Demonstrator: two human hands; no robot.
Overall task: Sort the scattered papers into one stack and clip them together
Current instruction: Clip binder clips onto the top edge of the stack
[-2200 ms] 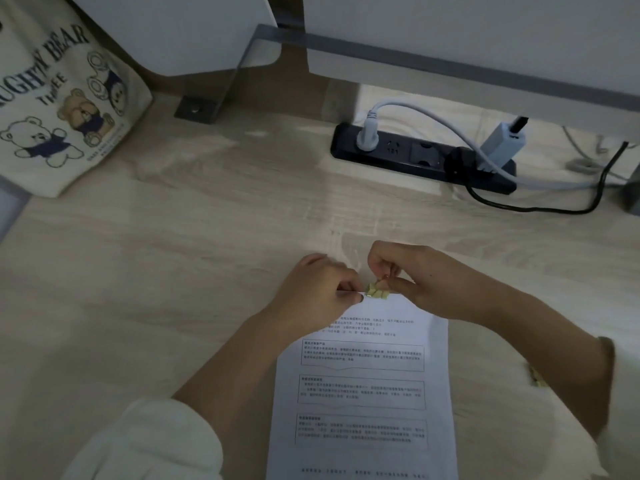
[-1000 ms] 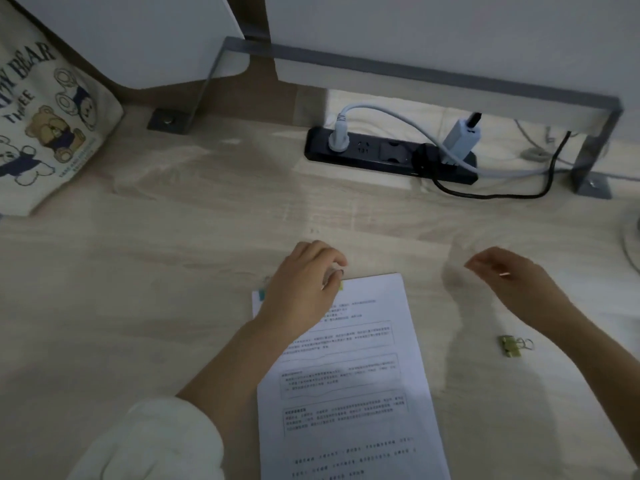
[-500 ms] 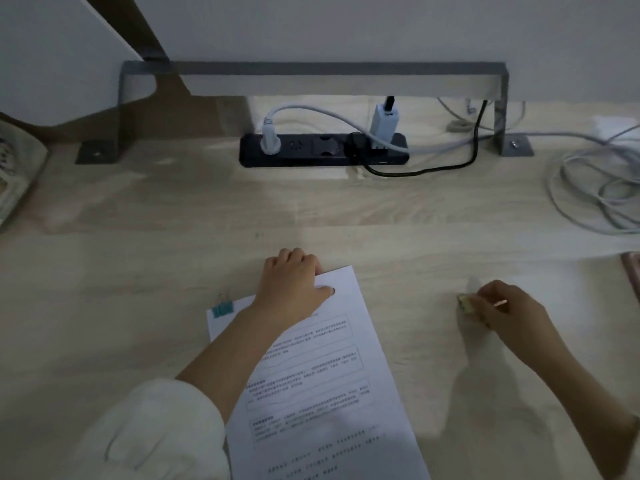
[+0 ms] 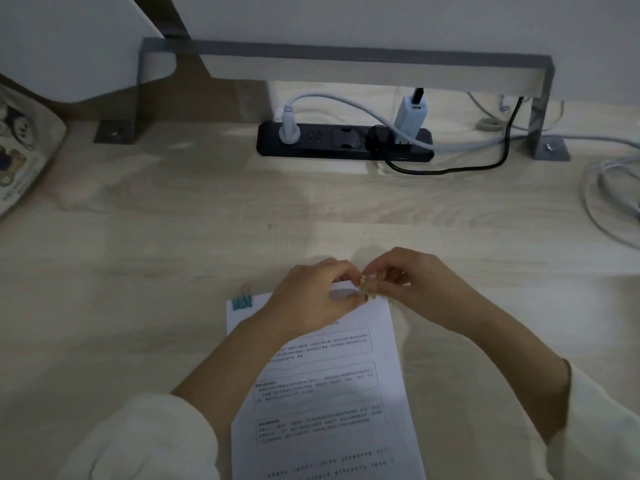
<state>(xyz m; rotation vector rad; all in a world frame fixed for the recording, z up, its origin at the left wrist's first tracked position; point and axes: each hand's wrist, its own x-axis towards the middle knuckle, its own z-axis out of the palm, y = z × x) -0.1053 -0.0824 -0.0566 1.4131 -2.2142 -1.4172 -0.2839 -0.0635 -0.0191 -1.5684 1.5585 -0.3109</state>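
One yellow clip (image 4: 367, 287) at papers' (image 4: 322, 393) edge; power strip (image 4: 343, 144), cables (image 4: 467, 145) beyond.

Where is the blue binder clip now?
Head view: the blue binder clip sits at the far left corner of the paper stack, left of the left hand.

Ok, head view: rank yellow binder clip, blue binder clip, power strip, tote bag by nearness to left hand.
1. yellow binder clip, at the left hand
2. blue binder clip, left, on papers' corner
3. power strip, desk's back
4. tote bag, far left
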